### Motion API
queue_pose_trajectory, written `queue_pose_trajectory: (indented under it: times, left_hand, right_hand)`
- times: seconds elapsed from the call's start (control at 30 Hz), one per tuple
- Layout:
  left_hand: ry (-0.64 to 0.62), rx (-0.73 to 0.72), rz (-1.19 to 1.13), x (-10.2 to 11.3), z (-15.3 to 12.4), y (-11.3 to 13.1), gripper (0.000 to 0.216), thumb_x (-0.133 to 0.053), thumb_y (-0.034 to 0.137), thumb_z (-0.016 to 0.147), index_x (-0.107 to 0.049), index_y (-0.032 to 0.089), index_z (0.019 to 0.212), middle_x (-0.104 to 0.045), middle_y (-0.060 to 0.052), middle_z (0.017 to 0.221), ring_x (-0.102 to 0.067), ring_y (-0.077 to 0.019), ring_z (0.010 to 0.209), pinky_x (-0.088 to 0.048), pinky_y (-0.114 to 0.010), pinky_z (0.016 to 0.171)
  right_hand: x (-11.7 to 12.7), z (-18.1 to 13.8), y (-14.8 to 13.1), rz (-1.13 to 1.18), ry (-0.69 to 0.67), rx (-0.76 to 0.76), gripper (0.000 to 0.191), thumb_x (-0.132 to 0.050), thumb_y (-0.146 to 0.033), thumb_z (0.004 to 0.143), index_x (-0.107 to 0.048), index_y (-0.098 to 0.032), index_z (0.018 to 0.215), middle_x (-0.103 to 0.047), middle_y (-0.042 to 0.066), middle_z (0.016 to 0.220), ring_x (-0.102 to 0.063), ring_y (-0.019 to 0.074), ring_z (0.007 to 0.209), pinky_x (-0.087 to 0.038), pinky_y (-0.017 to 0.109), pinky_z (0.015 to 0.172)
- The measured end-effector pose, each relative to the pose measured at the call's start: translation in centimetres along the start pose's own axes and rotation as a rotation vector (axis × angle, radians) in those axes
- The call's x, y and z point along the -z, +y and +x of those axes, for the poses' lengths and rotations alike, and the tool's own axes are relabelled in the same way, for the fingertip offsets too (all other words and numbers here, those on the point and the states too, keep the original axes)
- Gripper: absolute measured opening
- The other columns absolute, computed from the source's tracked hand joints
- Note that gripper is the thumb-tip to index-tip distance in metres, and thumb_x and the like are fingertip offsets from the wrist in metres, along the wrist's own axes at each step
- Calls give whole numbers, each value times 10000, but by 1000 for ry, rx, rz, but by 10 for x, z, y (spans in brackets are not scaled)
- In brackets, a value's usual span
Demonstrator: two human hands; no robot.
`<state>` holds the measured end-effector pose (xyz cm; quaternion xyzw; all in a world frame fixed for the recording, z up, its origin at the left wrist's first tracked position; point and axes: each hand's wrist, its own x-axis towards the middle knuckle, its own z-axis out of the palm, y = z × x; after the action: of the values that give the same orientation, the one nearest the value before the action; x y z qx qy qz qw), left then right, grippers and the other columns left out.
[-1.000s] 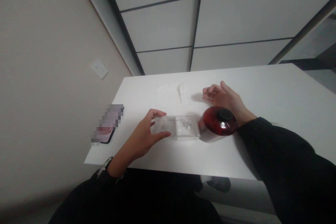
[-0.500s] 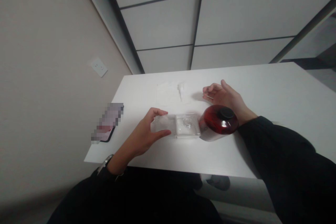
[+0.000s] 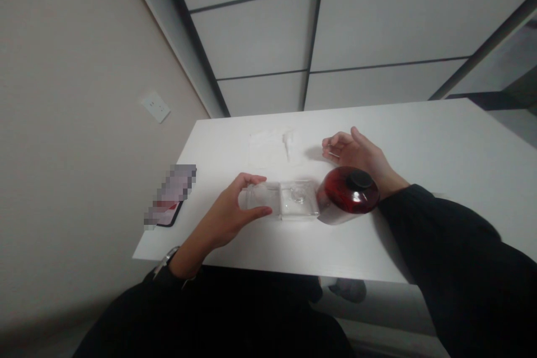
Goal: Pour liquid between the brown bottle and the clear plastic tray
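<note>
On the table (image 3: 268,251), a clear container (image 3: 287,201) is clasped by the left hand (image 3: 230,213); the right hand (image 3: 359,155) is loosely unclenched.

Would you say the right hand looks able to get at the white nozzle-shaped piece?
Probably yes: the right hand faces the white nozzle-shaped piece, with nothing visible standing between them.

Garment (image 3: 251,319), bottom centre of frame: plain black. Right sleeve (image 3: 453,235), lower right: black — long, loose, narrowing toward the wrist. Left sleeve (image 3: 149,293), lower left: black — silver-toned wristband (image 3: 166,260) at the cuff, exact type unclear.
</note>
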<state>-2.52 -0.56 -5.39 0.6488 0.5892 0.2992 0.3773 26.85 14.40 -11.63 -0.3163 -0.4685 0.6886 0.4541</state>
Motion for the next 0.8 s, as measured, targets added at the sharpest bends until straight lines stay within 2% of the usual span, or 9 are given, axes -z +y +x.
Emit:
queue_pose_trajectory:
  times: [0.1, 0.2, 0.33, 0.47, 0.6, 0.73, 0.8]
  left_hand:
    - [-24, -23, 30, 0, 1, -2, 358, -823, 340, 849, -694, 236, 1167, -698, -106, 1417, -637, -302, 1359, -431, -554, 1237]
    - [-6, -5, 21, 0, 1, -4, 435, -821, 345, 854, -672, 233, 1247, -711, -116, 1386, -673, -299, 1291, -481, -558, 1188]
    - [-27, -52, 31, 0, 1, -4, 375, -814, 341, 858, -706, 250, 1205, -700, -102, 1421, -641, -296, 1358, -446, -551, 1228]
    - [-15, -37, 18, 1, 1, -2, 383, -808, 350, 865, -691, 262, 1219, -730, -93, 1350, -683, -293, 1279, -503, -544, 1174]
    - [-41, -73, 13, 1, 1, 0, 309, -803, 347, 867, -726, 262, 1154, -702, -93, 1417, -630, -303, 1370, -422, -554, 1247]
    - [-31, -8, -15, 0, 1, 0, 405, -797, 331, 860, -668, 264, 1238, -708, -89, 1355, -657, -291, 1302, -487, -530, 1181]
    - [-20, 25, -32, -1, 0, -1, 406, -809, 326, 846, -641, 258, 1209, -703, -93, 1346, -664, -292, 1284, -510, -523, 1150]
  right_hand:
    - [-1, 0, 0, 16, 9, -6, 469, -741, -750, 829, -707, -286, 762, -750, 42, 978, -689, 240, 926, -548, 426, 998]
    - [-1, -1, -1, 8, 10, -14, 463, -735, -748, 837, -704, -292, 768, -753, 43, 985, -693, 246, 941, -547, 433, 999]
    - [0, 0, 0, 3, -2, -7, 474, -724, -759, 840, -698, -290, 775, -754, 45, 992, -695, 247, 945, -540, 438, 1001]
    - [1, 0, 2, 3, -7, -4, 481, -706, -766, 852, -696, -291, 777, -743, 43, 990, -685, 245, 938, -532, 440, 1011]
    - [1, 0, 2, 4, -28, -3, 479, -719, -772, 842, -697, -298, 779, -743, 20, 979, -679, 232, 926, -533, 431, 988]
    - [0, -1, 2, 9, -27, -1, 482, -725, -770, 838, -694, -293, 776, -738, 16, 978, -674, 222, 911, -537, 408, 965]
    - [-1, -1, 2, 7, -26, 5, 481, -726, -769, 838, -691, -293, 786, -740, 17, 981, -680, 225, 913, -538, 410, 964]
